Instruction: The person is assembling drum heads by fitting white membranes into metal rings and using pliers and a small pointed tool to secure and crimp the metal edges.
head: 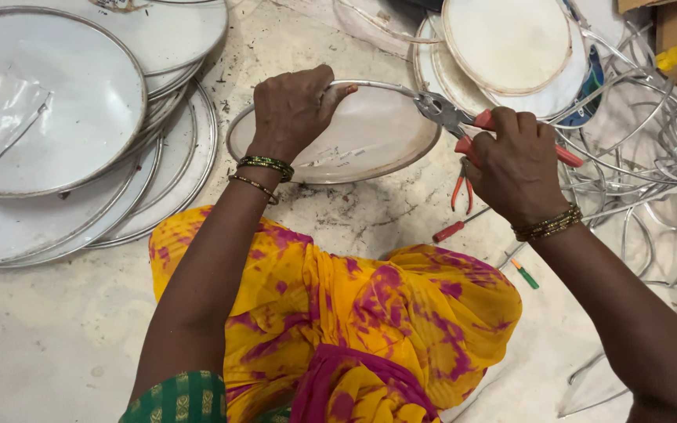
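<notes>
A round white disc with a metal rim (370, 137) stands tilted in front of me on the floor. My left hand (295, 106) grips its top rim on the left. My right hand (515, 160) is closed around red-handled pliers (452, 117), whose steel jaws bite the rim at the upper right. Bangles ring both wrists. My knee, draped in yellow and magenta cloth (338, 313), lies below the disc.
A stack of large rimmed white discs (64, 141) lies at the left. More discs (503, 47) sit at the top right. Tangled metal wire hoops (652, 157) fill the right side. A second pair of red pliers (461, 192), a red-handled screwdriver (452, 229) and a green-handled screwdriver (523, 274) lie on the floor.
</notes>
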